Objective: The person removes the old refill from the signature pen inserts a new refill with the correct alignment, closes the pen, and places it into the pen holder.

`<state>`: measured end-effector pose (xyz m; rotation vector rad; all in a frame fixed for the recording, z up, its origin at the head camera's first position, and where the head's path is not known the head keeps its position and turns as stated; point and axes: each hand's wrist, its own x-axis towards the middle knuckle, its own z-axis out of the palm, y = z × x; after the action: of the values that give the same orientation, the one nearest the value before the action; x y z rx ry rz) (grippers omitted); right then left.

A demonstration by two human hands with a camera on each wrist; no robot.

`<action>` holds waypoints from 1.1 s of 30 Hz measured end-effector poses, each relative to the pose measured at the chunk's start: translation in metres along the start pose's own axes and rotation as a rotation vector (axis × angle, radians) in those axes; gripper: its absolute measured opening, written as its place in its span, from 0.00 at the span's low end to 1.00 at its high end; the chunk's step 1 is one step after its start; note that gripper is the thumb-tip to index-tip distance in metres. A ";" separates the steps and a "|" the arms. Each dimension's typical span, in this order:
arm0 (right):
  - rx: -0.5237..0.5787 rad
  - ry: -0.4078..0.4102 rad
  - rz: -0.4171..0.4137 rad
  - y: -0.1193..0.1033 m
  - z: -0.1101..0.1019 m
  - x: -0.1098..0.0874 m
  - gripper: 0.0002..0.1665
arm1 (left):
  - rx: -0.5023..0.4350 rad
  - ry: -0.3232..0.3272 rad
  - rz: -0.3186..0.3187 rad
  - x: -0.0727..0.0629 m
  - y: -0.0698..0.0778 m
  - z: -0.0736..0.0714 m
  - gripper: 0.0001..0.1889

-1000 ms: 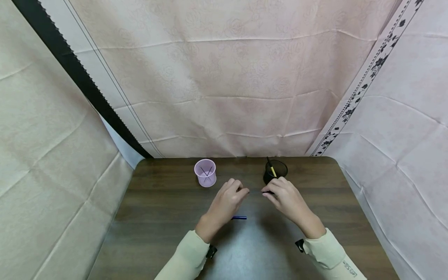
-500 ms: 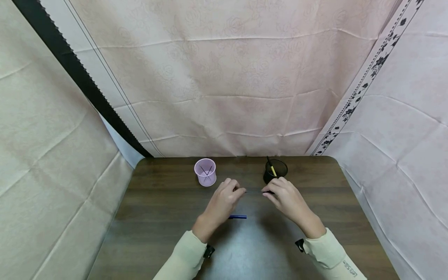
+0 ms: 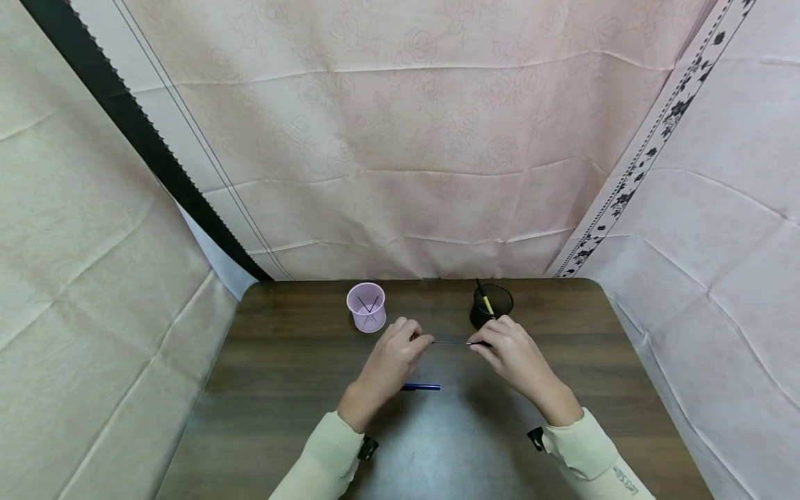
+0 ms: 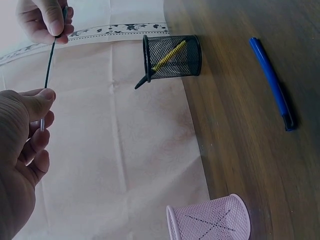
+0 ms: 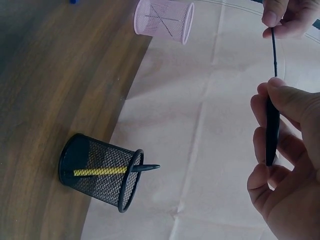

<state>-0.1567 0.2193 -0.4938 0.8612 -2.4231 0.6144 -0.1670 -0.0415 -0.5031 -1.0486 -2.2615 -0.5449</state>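
In the head view, my left hand (image 3: pixel 389 361) and right hand (image 3: pixel 517 357) face each other above the table. The right hand grips a tapered black pen barrel (image 5: pixel 271 132). From it a thin dark rod like an ink refill (image 4: pixel 49 65) runs across the gap, where my left thumb and fingers pinch it. A pale, clear-looking end of the rod shows past the left fingers in the left wrist view. Whether its other end sits inside the barrel is hidden by the right fingers. Below the left hand, a blue pen (image 4: pixel 270 80) lies on the table, partly covered in the head view.
A lilac mesh cup (image 3: pixel 370 323) with two crossed thin dark rods (image 4: pixel 215 224) stands at the back left. Behind my right hand is a black mesh cup (image 5: pixel 107 192) with a black-and-yellow pen (image 5: pixel 100 171) in it. The wooden table (image 3: pixel 269 375) ends at hanging cloth (image 3: pixel 406 139).
My left hand has moved left, away from the right hand, and a longer stretch of the thin rod shows between them. More of the blue pen is uncovered. My right hand stays put.
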 end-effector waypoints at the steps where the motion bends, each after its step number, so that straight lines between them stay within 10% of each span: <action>1: 0.001 -0.001 0.000 0.000 0.000 0.000 0.06 | 0.004 0.002 0.002 0.000 0.000 0.000 0.08; 16: -0.006 0.001 -0.003 0.001 -0.002 0.001 0.10 | -0.003 -0.001 -0.024 -0.013 -0.019 0.008 0.06; 33: 0.034 0.019 -0.021 0.003 -0.002 -0.003 0.11 | 0.025 -0.239 -0.140 -0.047 -0.054 0.074 0.15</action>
<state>-0.1561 0.2236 -0.4948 0.8889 -2.3901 0.6543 -0.2099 -0.0578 -0.5950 -0.9936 -2.5595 -0.4674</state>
